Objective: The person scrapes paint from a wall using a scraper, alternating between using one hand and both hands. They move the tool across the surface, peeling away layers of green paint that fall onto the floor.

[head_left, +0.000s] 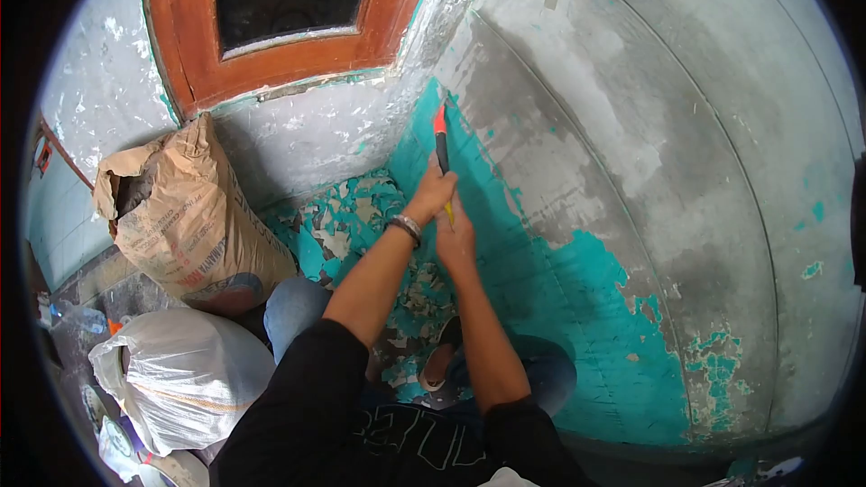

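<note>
Both my hands are wrapped round the handle of a scraper (441, 140) with an orange-red neck, a black grip and a yellow end. My left hand (435, 191), below a bracelet on the wrist, grips higher up, nearer the head. Lower down, my right hand (457, 236) closes around the yellow end. The scraper's tip points up at the turquoise paint (478, 176) on the wall, close to the corner; whether its blade touches is too small to tell. Above and right of the paint, bare grey plaster (559, 117) shows with a ragged edge.
Loose paint flakes (352, 207) cover the floor along the corner. An open brown paper sack (198, 225) stands at left, with a white plastic sack (194, 370) before it. A wooden-framed window (289, 59) is set above. A clear bottle (86, 317) lies at far left.
</note>
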